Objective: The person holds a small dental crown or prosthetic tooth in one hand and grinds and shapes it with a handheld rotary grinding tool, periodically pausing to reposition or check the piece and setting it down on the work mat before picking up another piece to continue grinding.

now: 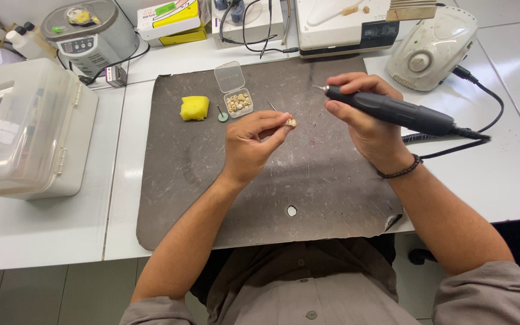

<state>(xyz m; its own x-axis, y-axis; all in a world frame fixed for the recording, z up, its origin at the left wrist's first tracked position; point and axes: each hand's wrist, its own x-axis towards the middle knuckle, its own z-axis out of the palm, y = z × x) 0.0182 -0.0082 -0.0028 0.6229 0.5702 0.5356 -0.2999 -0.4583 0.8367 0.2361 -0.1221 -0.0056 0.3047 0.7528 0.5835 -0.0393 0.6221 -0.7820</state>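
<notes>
Handpiece [395, 111] of dark grey, long and slim, is gripped in the right hand [365, 117] above the dark work mat [212, 198]. Its long axis is laid nearly level, slightly tilted, with the thin bur tip pointed to the left and a little away from the body, and the cable end turned to the right. From that end a black cord [482, 96] is led to the pale control unit [431, 48] at the back right. A small pale tooth-like piece [290, 123] is pinched between the fingertips of the left hand [251, 144], just left of and below the bur tip; whether the two touch cannot be told. Farther left on the mat a small open clear box [236, 90] of similar pieces, a green-based pin [222, 115] and a yellow sponge [194, 108] are seen.
</notes>
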